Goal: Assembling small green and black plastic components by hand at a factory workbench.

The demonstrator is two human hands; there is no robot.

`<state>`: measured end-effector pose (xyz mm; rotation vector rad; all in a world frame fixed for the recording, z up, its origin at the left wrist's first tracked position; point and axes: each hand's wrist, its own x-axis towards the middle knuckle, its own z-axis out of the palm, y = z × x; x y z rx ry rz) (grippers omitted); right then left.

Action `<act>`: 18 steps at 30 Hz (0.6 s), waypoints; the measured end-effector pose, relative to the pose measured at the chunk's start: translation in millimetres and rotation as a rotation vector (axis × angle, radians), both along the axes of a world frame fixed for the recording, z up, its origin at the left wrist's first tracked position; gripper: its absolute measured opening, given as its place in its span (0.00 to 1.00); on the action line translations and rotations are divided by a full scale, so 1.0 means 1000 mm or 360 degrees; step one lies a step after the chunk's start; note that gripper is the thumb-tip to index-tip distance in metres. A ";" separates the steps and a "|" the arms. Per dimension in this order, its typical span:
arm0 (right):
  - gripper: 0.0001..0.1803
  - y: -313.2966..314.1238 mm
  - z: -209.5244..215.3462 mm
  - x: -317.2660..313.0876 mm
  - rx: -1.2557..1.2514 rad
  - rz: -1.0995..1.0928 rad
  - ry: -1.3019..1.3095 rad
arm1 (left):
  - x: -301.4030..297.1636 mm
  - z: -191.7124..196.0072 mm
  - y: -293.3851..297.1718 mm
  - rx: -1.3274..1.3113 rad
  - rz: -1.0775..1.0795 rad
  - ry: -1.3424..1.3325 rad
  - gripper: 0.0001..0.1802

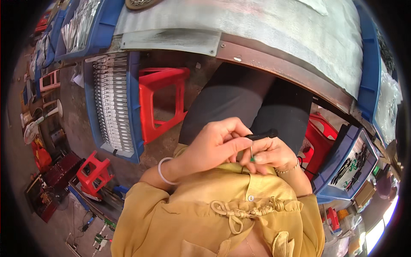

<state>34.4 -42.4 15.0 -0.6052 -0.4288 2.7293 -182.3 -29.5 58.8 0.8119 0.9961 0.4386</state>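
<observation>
Both my hands are close together above my lap, in front of my yellow top. My left hand [216,143], with a pale bangle at the wrist, pinches a short black handle-like piece [264,135] between thumb and fingers. Its dark end points to the right, over my other hand. My right hand [274,155] has its fingers curled, pinching a thin metal piece with a green end [252,159] just below the black piece. Whether the two pieces are joined is hidden by the fingers.
Ahead is a workbench [274,25] with a pale sheet over it. At left stand a blue bin of metal parts in rows [136,107], a red stool [145,103] and a blue bin of metal rods [102,30]. A bin [321,192] with black and green pieces is at right.
</observation>
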 end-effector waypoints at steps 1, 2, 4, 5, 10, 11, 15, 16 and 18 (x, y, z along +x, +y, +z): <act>0.15 -0.003 -0.013 -0.001 -0.0038 -0.0004 0.0428 | -0.002 -0.001 0.001 -0.0176 0.0129 -0.0126 0.06; 0.15 -0.003 -0.013 0.000 -0.0035 -0.0021 0.0422 | -0.005 -0.002 0.002 -0.0353 0.0258 -0.0250 0.06; 0.17 0.002 -0.006 -0.003 -0.0080 0.0004 0.0296 | -0.012 -0.019 0.006 -0.0445 0.0237 -0.0324 0.09; 0.14 0.006 0.002 -0.006 -0.0013 -0.0076 0.0093 | -0.013 -0.030 0.010 -0.0750 0.0377 -0.0762 0.10; 0.10 0.009 0.022 -0.018 0.0391 -0.0092 -0.0488 | -0.024 -0.048 0.007 -0.1429 0.0702 -0.1439 0.13; 0.10 0.010 0.026 -0.021 0.0404 -0.0144 -0.0559 | -0.024 -0.051 0.005 -0.1446 0.0684 -0.1420 0.13; 0.09 0.017 0.029 -0.022 0.0350 -0.0325 -0.0636 | -0.019 -0.049 0.004 -0.1485 0.0670 -0.1490 0.14; 0.09 0.020 0.031 -0.023 0.0358 -0.0354 -0.0670 | -0.018 -0.048 0.004 -0.1468 0.0678 -0.1467 0.14; 0.09 0.019 0.028 -0.024 0.0385 -0.0379 -0.0699 | -0.017 -0.048 0.005 -0.1461 0.0663 -0.1447 0.13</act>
